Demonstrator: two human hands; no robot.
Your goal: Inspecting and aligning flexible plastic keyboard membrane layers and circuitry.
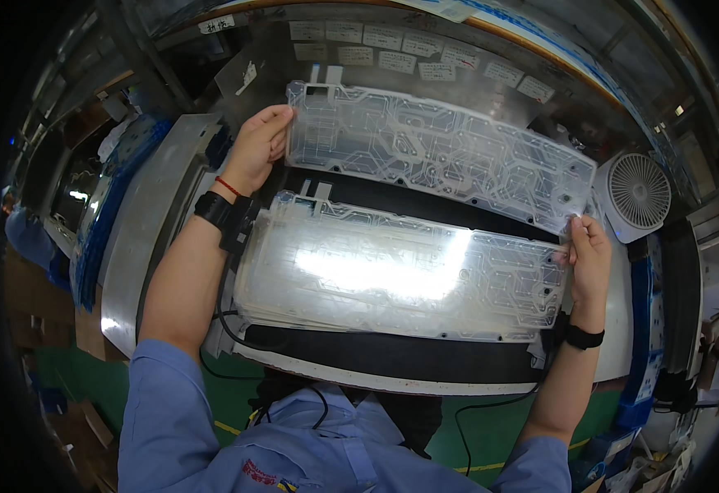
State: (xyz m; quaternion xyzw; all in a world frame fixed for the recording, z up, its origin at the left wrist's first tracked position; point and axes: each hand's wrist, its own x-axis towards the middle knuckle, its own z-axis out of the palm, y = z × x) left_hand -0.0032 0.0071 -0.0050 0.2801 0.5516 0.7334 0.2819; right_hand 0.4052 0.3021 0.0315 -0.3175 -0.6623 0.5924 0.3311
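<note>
Between my two hands a clear keyboard membrane sheet (433, 148) with printed circuit lines is held up by its ends, tilted down to the right. My left hand (262, 146) pinches its left edge, fingers closed. At its lower right corner my right hand (588, 246) grips it between thumb and fingers. Below it lies a stack of similar membrane sheets (376, 287), with a bright glare across the top one. Short flat connector tails (324, 76) stick up from the held sheet's upper left edge. Both wrists wear black bands.
The stack rests on a black mat (335, 349) on the bench. A small white fan (637, 197) stands at the right. Paper labels (421, 43) line the metal panel behind. Black cables (232, 333) hang near the bench's front edge. Blue-edged stacks flank both sides.
</note>
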